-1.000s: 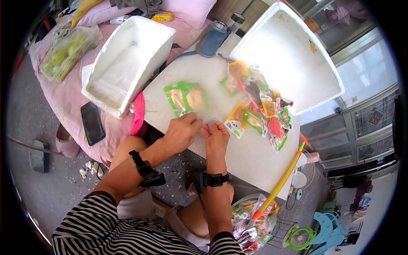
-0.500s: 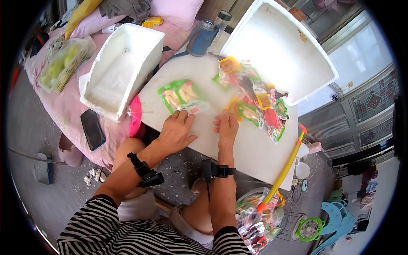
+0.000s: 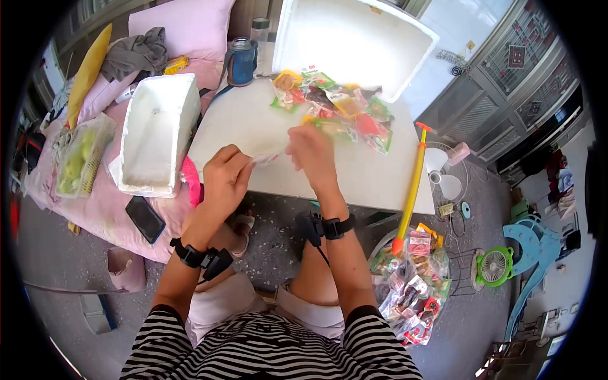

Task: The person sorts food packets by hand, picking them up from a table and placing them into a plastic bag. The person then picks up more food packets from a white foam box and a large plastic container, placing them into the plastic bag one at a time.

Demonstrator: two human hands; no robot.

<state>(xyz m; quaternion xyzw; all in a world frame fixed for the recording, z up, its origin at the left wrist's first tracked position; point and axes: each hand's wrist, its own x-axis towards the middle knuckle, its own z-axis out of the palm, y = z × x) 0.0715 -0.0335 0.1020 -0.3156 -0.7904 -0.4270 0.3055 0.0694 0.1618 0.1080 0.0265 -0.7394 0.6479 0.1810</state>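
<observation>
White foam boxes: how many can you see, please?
2: one white foam box on the pink bedding, one larger white foam box at the far edge of the white table.

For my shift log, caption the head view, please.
Left hand pinches a thin blurred item beside the right hand, above a white table with piled packets.

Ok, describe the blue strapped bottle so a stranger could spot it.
On the white table, at its far left corner, left of the large white foam box, stands the bottle. Blue and strapped, it differs from the clear, dark-lidded jar behind.
</observation>
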